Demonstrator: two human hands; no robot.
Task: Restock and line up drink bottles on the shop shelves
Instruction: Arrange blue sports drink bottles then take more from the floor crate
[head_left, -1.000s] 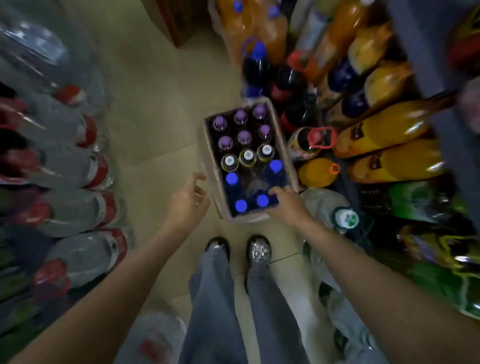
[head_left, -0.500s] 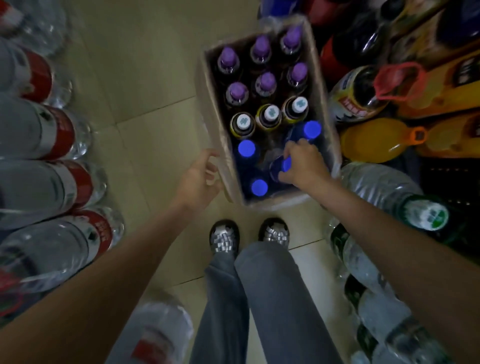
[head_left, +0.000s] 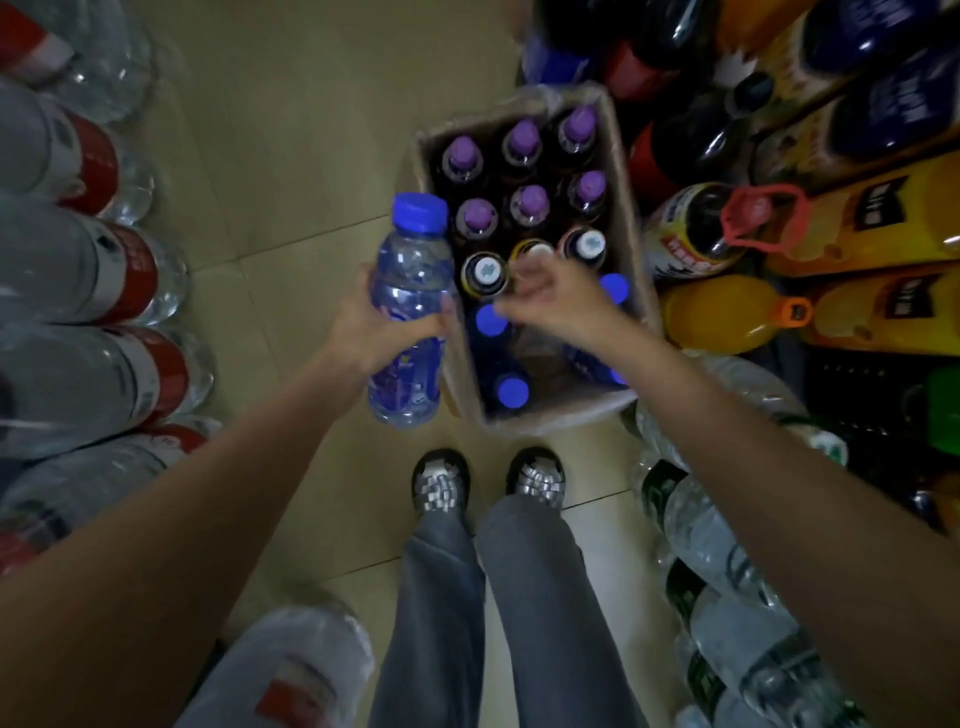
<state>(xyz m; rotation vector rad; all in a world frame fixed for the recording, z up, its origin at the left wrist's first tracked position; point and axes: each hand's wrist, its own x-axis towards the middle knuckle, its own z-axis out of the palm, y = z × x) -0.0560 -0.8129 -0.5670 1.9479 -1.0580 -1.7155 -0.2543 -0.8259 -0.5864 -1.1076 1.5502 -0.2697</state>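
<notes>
While the left hand (head_left: 374, 325) wraps its fingers around a clear blue-capped bottle (head_left: 410, 317), that bottle stands upright in the air just left of the cardboard box (head_left: 631, 218) on the tiled floor (head_left: 291, 156).

Right hand (head_left: 545, 299): over the middle of the box, fingers loosely curled with nothing visibly between them; motion blur keeps me from telling whether the fingertips touch a cap below.

Box contents, far end to near:
- six purple-capped bottles (head_left: 530, 200) in two rows of three, dark liquid;
- a row of white-capped bottles (head_left: 485, 273) with dark and yellow collars, the middle one partly hidden behind the right hand;
- blue-capped bottles (head_left: 511, 392) at the near end, with a vacant gap among them showing the box bottom.

Surroundings:
- left side: large clear water bottles with red labels (head_left: 130, 270), lying on their sides in a stack;
- right side: big orange drink bottles (head_left: 727, 314), dark soda bottles, one with a red carry handle (head_left: 763, 218);
- lower right: clear water bottles with green labels (head_left: 711, 545), stacked;
- bottom centre: grey trouser legs (head_left: 530, 597) and woven silver shoes (head_left: 441, 483), toes just short of the near wall of the box.
</notes>
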